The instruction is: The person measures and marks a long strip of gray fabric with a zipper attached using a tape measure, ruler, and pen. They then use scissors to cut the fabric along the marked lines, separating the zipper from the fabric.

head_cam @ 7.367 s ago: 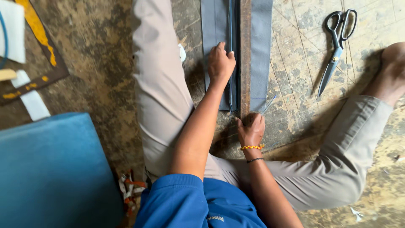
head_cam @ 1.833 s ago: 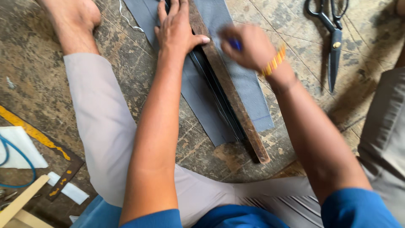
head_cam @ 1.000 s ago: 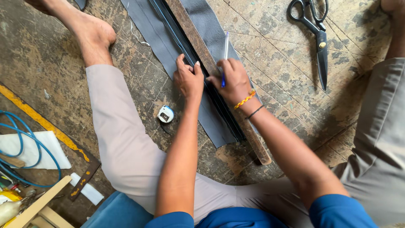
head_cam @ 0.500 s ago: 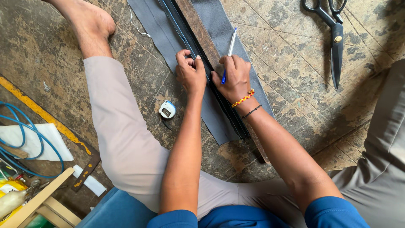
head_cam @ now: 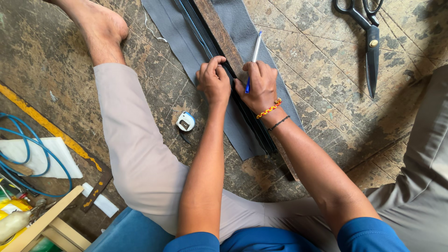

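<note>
I sit on a worn wooden floor with a long strip of grey fabric (head_cam: 186,51) laid out between my legs. A wooden straightedge (head_cam: 219,32) and a dark strip (head_cam: 252,126) lie along it. My left hand (head_cam: 213,83) presses its fingers down on the dark strip beside the straightedge. My right hand (head_cam: 259,86) grips a white and blue pen (head_cam: 254,51), its tip down on the fabric against the straightedge edge. Bead and cord bracelets circle my right wrist.
Large black scissors (head_cam: 368,37) lie at the upper right. A small white tape measure (head_cam: 185,121) sits by my left forearm. At left are a blue cable (head_cam: 28,149), white sheet (head_cam: 37,158), yellow-marked ruler (head_cam: 56,135) and wooden frame (head_cam: 42,224).
Both hands have slid along the straightedge, nearer to me on the fabric. My right hand still holds the pen, and my left hand keeps pressing beside it.
</note>
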